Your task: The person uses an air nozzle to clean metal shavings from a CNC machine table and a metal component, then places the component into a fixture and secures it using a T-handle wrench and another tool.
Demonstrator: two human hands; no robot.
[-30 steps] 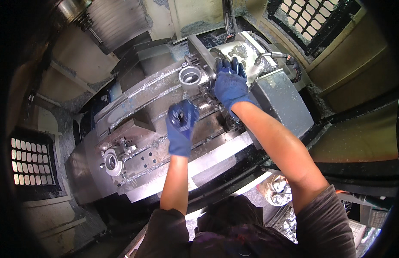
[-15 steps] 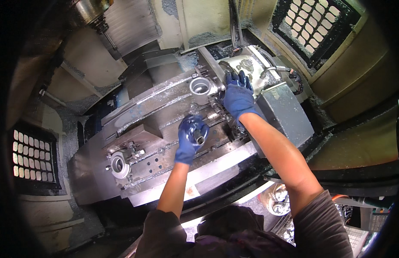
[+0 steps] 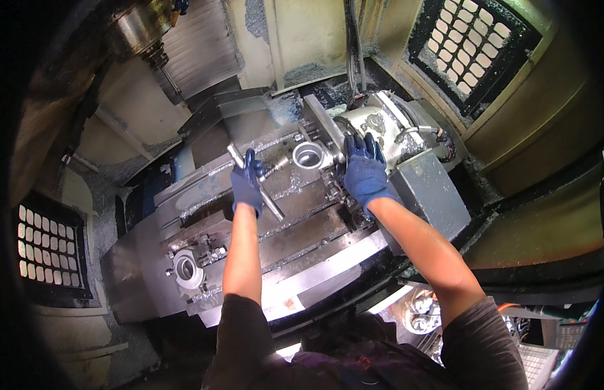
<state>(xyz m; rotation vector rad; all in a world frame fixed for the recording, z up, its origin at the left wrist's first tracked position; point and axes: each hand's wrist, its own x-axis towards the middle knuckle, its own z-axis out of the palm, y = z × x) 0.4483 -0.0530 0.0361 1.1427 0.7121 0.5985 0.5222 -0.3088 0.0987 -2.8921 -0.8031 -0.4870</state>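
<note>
My left hand (image 3: 247,186), in a blue glove, is closed around a steel T-handle socket wrench (image 3: 272,206). The wrench's bar slants across the palm, and its shank points right toward a ring-shaped metal part (image 3: 309,168) clamped by the fixture. Whether the socket end meets a bolt there is too small to tell. My right hand (image 3: 366,174), gloved too, lies with fingers stretched forward on the fixture's right side, by an upright metal plate (image 3: 325,117) and the pale rotary unit (image 3: 373,123). Nothing shows in its grasp.
A second ring-shaped part (image 3: 199,278) sits in a fixture at the left end of the slotted machine table (image 3: 302,224). A grey box housing (image 3: 432,188) stands beside my right forearm. The spindle with its tool (image 3: 160,62) hangs at upper left. Metal chips lie about.
My left hand has moved left and away from me, turning the wrench so that its bar now shows lengthwise. The right hand stays on the fixture, nearly in place. The view has shifted slightly.
</note>
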